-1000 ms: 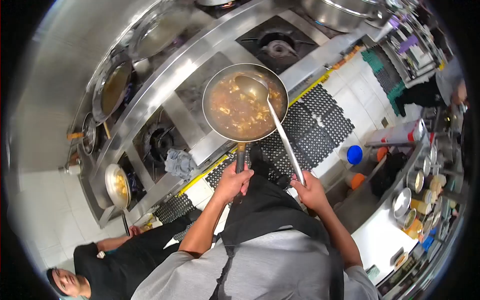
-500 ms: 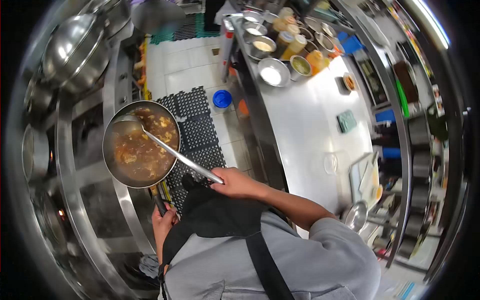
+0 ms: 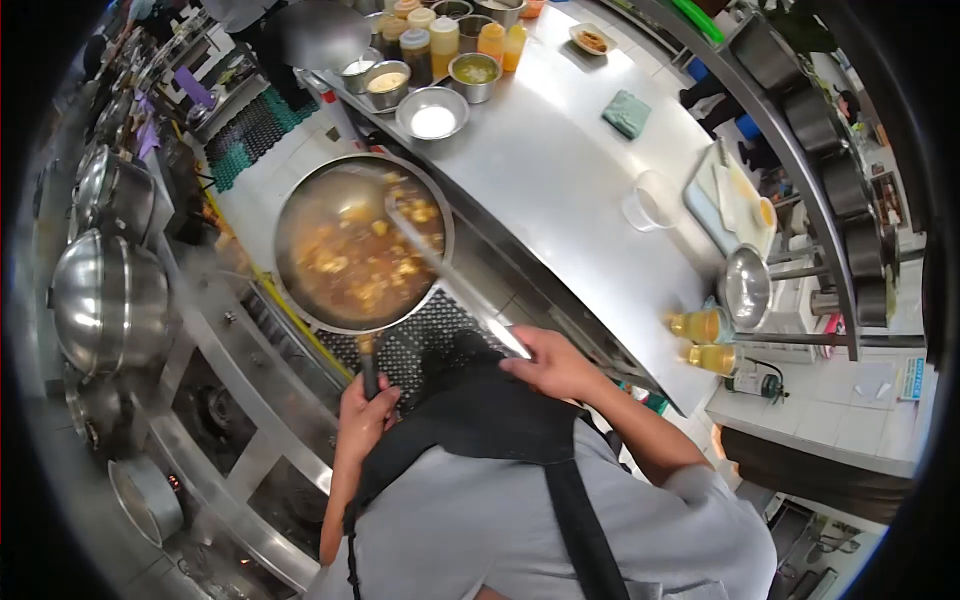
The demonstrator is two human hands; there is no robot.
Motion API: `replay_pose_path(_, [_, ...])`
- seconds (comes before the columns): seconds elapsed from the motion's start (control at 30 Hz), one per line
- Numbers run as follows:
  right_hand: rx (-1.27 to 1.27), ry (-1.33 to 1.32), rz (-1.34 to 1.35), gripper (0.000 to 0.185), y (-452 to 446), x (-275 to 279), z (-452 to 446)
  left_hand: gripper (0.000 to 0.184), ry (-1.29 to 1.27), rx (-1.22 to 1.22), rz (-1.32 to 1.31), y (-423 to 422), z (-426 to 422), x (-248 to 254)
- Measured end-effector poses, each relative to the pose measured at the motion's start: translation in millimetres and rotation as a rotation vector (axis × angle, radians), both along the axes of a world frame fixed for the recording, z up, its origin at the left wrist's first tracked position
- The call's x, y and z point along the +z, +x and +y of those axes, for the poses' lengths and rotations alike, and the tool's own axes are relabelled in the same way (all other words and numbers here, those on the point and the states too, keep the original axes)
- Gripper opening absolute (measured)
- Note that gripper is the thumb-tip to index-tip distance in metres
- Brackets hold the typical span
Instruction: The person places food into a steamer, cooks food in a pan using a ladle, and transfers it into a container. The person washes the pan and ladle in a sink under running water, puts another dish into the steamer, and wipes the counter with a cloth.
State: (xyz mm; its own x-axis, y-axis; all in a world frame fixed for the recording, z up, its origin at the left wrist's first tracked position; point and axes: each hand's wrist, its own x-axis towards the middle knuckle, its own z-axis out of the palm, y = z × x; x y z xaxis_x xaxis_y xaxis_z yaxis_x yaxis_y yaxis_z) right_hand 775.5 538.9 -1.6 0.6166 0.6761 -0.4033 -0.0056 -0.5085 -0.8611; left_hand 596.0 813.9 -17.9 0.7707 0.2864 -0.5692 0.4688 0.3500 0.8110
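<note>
A round pan (image 3: 447, 235) full of brown sauce with yellowish pieces is held up in front of the body, over the floor between the stove and the steel table. My left hand (image 3: 364, 415) is closed around the pan's dark handle. My right hand (image 3: 548, 362) grips the end of a long metal ladle (image 3: 465, 288). The ladle's bowl rests inside the pan, partly sunk in the sauce.
At right is the steel table (image 3: 560, 210), with a metal bowl (image 3: 432, 113), squeeze bottles (image 3: 444, 45), a green cloth (image 3: 626, 115) and a clear container (image 3: 650, 203). The stove (image 3: 240, 440) lies at lower left, with a domed pot (image 3: 112, 302). Other people stand farther off.
The view has swung from the stove towards the steel table. The pan and ladle, still in my hands, have come away from above the stove. The co-worker at lower left has left the view.
</note>
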Motion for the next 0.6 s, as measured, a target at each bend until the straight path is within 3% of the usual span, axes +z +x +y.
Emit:
replay_pose_path(0.03, [-0.071,-0.076,0.163,0.039,-5.0,8.5,-6.5,0.020,0.009,-0.044,0.021,9.0,4.2,5.2])
replay_pose_path(0.13, [-0.302,0.070,0.276,0.058,-25.4,32.8,-22.7,0.021,-0.049,-0.189,0.016,35.3,11.4,8.1])
replay_pose_path(0.2, [-0.425,0.072,0.271,0.058,-36.4,39.7,-33.6,0.020,-0.102,-0.296,-0.028,55.9,9.2,3.1])
replay_pose_path(0.37, [-0.518,-0.228,-0.141,0.059,-46.9,33.7,-57.1,0.019,-0.102,-0.466,-0.041,99.1,-10.5,-3.3])
replay_pose_path(0.47, [-0.573,-0.272,-0.376,0.056,-40.8,30.2,-58.7,0.019,-0.096,-0.559,-0.053,125.0,-25.1,0.5])
replay_pose_path(0.6, [-0.644,-0.273,-0.298,0.055,-29.4,26.4,-70.1,0.021,-0.076,-0.672,-0.023,153.4,-44.1,3.8])
